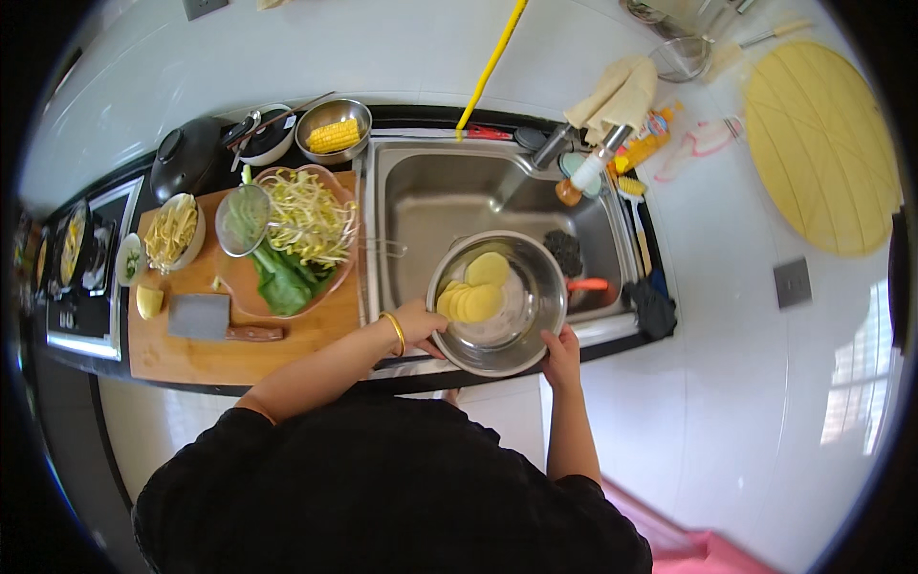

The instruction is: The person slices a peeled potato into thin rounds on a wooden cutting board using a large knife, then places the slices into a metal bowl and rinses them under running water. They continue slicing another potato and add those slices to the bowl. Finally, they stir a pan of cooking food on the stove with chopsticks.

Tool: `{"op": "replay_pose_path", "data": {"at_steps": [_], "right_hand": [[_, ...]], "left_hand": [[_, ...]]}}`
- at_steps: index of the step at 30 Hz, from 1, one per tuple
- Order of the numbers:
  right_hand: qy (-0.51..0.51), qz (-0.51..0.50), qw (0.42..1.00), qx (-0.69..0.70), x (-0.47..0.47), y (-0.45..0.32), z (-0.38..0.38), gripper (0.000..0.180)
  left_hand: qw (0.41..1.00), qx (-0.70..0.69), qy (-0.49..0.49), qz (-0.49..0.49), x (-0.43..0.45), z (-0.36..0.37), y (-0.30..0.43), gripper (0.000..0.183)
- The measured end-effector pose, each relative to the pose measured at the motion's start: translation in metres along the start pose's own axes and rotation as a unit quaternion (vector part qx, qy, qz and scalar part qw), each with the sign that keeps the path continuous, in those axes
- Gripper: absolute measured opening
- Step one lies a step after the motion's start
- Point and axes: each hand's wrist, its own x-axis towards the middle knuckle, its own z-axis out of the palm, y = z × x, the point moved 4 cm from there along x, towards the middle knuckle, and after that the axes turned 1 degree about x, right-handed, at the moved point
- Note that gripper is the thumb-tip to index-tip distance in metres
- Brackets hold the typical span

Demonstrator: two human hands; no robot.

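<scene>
Both of my hands hold a stainless steel bowl (534, 344) over the front edge of the sink. My left hand (418, 326), with a gold bangle at the wrist, grips the rim at the left. My right hand (561, 351) grips it at the lower right. Inside lie round yellow slices (477, 298), possibly potato, against the bowl's left and upper part. To the left, a cleaver (201, 316) rests on a wooden cutting board (215, 366), below a pinkish plate (233, 294) of bean sprouts (308, 219) and leafy greens (287, 283).
The steel sink (430, 194) has a faucet (552, 147) at its back right and a red-orange handle (588, 285) inside. A strainer (244, 220) lies over the plate. A bowl of corn (335, 136) stands behind the board, a gas stove (93, 265) far left.
</scene>
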Motion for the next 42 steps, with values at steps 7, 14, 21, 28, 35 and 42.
{"op": "replay_pose_path", "data": {"at_steps": [7, 14, 21, 28, 35, 42], "right_hand": [[0.03, -0.074, 0.869, -0.489, 0.249, -0.081, -0.054, 0.036], [-0.022, -0.338, 0.63, -0.699, 0.496, -0.077, -0.053, 0.038], [0.01, -0.284, 0.716, -0.638, 0.48, -0.115, -0.049, 0.039], [-0.17, -0.462, 0.686, -0.535, 0.295, -0.088, 0.037, 0.04], [-0.513, -0.265, 0.484, -0.657, 0.21, 0.006, 0.051, 0.073], [-0.539, -0.205, 0.392, -0.717, 0.209, 0.019, 0.03, 0.072]], "left_hand": [[0.978, -0.125, 0.161, 0.047, 0.068, 0.022, 0.023, 0.037], [0.969, -0.109, 0.221, 0.023, 0.09, 0.037, 0.036, 0.038], [0.968, -0.119, 0.219, 0.018, 0.113, 0.049, 0.048, 0.046], [0.956, -0.131, 0.262, 0.006, 0.128, 0.044, 0.052, 0.044], [0.963, -0.13, 0.235, -0.013, 0.144, 0.053, 0.034, 0.04], [0.959, -0.157, 0.233, 0.037, 0.15, 0.048, 0.025, 0.032]]}}
